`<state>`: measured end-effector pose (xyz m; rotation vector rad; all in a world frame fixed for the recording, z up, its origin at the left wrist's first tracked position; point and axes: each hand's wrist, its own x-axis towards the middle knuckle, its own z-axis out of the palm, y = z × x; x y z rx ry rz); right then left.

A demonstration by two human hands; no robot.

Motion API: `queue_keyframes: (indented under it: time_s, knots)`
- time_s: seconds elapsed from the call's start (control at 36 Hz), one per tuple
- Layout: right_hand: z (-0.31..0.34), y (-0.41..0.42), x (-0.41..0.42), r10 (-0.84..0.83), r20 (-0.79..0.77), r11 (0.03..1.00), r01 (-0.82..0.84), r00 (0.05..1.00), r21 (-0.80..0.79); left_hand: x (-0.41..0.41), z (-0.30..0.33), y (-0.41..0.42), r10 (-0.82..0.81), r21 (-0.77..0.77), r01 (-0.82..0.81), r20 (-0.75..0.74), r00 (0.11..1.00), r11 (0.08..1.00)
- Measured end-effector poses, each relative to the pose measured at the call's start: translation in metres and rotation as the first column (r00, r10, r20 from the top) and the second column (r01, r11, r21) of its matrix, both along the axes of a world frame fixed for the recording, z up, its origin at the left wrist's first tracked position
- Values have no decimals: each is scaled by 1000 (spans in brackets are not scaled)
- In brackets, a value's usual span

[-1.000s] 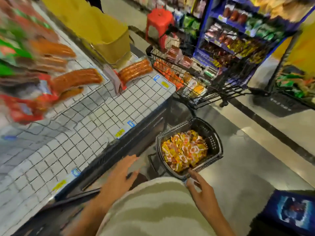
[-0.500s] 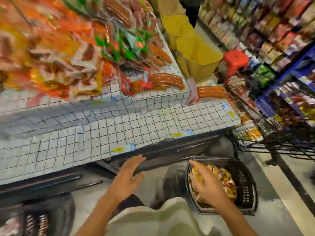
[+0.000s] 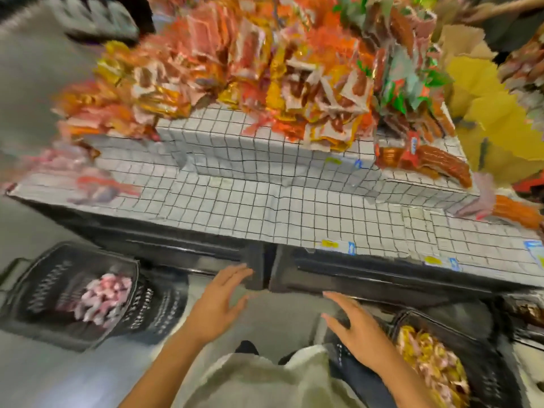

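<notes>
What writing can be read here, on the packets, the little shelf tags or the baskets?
No text can be read; the whole picture is blurred.
Yellow and blue shelf tags: blurred.
Piled snack packets: print smeared.
Red sausage pack label: unreadable.
The yellow packets in the floor basket: blurred.

1 head-worn wide-angle camera looks forward and steeply down, near the gridded display stand [image 3: 265, 210].

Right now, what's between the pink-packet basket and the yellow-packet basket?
In the head view, the left hand and right hand, both open and empty, over grey floor, lie between the pink-packet basket and yellow-packet basket.
</notes>
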<state>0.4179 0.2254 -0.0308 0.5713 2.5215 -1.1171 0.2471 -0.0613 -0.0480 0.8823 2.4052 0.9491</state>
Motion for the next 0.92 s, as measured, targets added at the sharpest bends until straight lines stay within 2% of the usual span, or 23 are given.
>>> queue_keyframes:
  time_s: [0.31, 0.53, 0.72, 0.78, 0.92]
  knots:
    - [7, -92, -116, 302, 36, 953, -302, 953, -12, -16, -10, -128, 324, 21, -325, 12, 946, 946]
    - [4, -139, -211, 482, 56, 876, -480, 874, -53, -30, -9, -188, 545, -34, -544, 55, 837, 839]
    - [4, -183, -310, 586, 47, 810, -582, 809, -78, -62, 3, -232, 719, -169, -699, 140, 681, 695]
    - [6, -196, -338, 601, 44, 798, -595, 798, -95, -76, 9, -242, 752, -195, -727, 155, 640, 659]
    - [7, -227, -408, 635, 11, 765, -626, 773, -151, -126, 23, -261, 786, -185, -764, 137, 603, 619]
